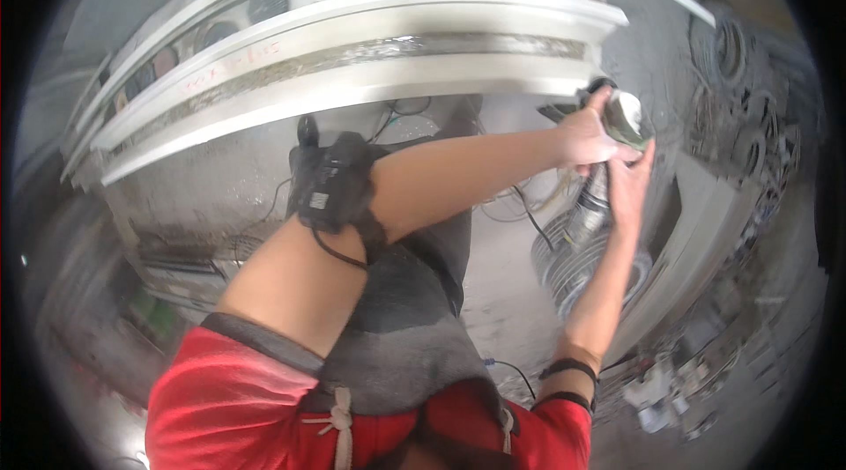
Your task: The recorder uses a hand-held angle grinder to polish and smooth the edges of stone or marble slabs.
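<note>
At the right, a hand-held grinder or polisher (589,207) with a silver-grey body hangs tilted, its head up. Around its head are a dark rim, a white round face and a green part (624,128). My left hand (585,137), reaching across from the left, closes on the head, thumb up along its side. My right hand (628,184) grips just below, its fingers at the green part and partly hidden. Motion blurs both hands, so finger details are unclear. The tool head is close to the right end of a long white moulded piece (352,96).
Another pale ridged length (493,16) lies behind the moulded piece. Coiled hose or cable (555,272) rests on the floor below the tool, and a dark cable (529,214) runs near it. Scattered pale scraps (661,395) lie at the lower right.
</note>
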Demonstrator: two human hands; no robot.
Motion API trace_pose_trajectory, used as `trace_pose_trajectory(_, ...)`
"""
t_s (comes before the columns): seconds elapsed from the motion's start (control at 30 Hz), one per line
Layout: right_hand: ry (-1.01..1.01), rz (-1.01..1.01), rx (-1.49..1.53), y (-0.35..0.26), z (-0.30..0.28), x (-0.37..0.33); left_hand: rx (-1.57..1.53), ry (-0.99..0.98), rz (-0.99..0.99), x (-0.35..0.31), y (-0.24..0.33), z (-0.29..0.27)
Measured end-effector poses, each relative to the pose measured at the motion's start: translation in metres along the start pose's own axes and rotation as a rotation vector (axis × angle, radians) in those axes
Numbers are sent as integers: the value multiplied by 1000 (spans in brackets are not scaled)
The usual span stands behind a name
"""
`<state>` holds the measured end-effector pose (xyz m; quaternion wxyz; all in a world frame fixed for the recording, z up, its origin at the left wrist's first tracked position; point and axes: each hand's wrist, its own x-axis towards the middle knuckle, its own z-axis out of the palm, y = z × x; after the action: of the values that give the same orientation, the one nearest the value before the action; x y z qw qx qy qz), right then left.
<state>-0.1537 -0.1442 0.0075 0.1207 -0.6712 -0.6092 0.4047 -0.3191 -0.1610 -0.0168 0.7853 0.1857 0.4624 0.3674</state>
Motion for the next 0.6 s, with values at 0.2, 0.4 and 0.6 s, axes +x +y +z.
trace_pose_trajectory(0.2, -475, 161, 140, -120, 63, -32, -480, 156, -232, -85, 8, -74)
trace_pose_trajectory(0.4, -928, -115, 38, -219, 265, -123, -543, 394, -222, -300, -36, -250)
trace_pose_trajectory(0.6, -1113, -361, -51, -279, 365, -160, -739, 630, -110, -409, -81, -334)
